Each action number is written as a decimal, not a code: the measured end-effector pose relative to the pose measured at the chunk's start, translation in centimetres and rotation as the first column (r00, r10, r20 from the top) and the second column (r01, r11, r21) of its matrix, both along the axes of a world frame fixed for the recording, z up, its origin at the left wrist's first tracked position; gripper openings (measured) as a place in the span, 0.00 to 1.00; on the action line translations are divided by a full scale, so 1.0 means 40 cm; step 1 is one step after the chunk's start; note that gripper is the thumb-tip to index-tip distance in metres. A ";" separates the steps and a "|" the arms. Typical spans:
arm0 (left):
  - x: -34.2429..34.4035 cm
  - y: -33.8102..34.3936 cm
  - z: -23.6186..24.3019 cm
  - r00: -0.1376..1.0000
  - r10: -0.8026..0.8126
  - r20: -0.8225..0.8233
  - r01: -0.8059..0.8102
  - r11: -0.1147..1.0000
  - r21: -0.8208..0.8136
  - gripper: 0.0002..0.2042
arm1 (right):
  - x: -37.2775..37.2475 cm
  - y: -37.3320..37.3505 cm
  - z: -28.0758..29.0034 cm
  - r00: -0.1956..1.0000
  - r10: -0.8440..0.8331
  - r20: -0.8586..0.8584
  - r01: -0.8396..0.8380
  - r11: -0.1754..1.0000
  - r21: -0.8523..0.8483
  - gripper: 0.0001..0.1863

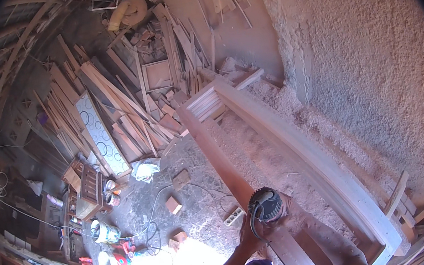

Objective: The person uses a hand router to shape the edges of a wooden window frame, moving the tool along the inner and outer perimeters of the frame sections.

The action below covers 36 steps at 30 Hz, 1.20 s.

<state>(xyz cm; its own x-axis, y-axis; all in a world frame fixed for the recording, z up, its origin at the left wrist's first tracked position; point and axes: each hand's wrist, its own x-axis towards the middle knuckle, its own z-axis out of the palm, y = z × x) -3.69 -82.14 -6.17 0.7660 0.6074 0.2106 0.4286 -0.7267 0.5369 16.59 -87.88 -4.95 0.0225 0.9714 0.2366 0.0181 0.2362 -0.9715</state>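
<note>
A corded power tool (266, 203) with a round, dark, vented top stands on the near rail of a large wooden frame (208, 142). Its lower body is mostly hidden, so its exact kind cannot be made out. My right hand (292, 217) is closed round the tool's right side, and that forearm looks coated in pale dust. On the other side, my left hand (248, 235) grips low against the tool, its fingers partly hidden beside the rail. A dark cord loops down from the tool's top, between my hands.
Wood shavings (323, 129) lie along the rough wall at right. A power strip (234, 216) and loose cables are on the floor left of the frame. Further left are wood blocks (173, 205), a white bucket (105, 231) and a wooden box (88, 187). Planks (106, 87) lean at the back.
</note>
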 end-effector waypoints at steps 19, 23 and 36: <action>0.024 0.205 0.001 0.995 0.090 -0.037 -0.096 0.976 -0.197 0.56 | 0.007 0.221 -0.038 1.000 0.019 -0.025 -0.020 0.999 -0.046 0.44; 0.020 0.256 0.018 0.995 0.095 -0.010 -0.095 0.964 -0.248 0.55 | -0.015 0.254 0.048 0.996 -0.050 0.079 0.056 0.995 -0.081 0.39; 0.034 0.421 0.077 0.990 0.075 0.117 -0.043 0.965 -0.257 0.42 | -0.004 0.437 0.056 1.000 -0.009 0.028 0.011 0.998 -0.063 0.42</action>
<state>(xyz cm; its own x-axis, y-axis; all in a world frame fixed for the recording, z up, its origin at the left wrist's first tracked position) -2.33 -65.29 -3.10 0.7048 0.6964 0.1351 0.3848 -0.5354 0.7518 16.44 -70.41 -2.72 0.0268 0.9840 0.1759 0.0475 0.1745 -0.9835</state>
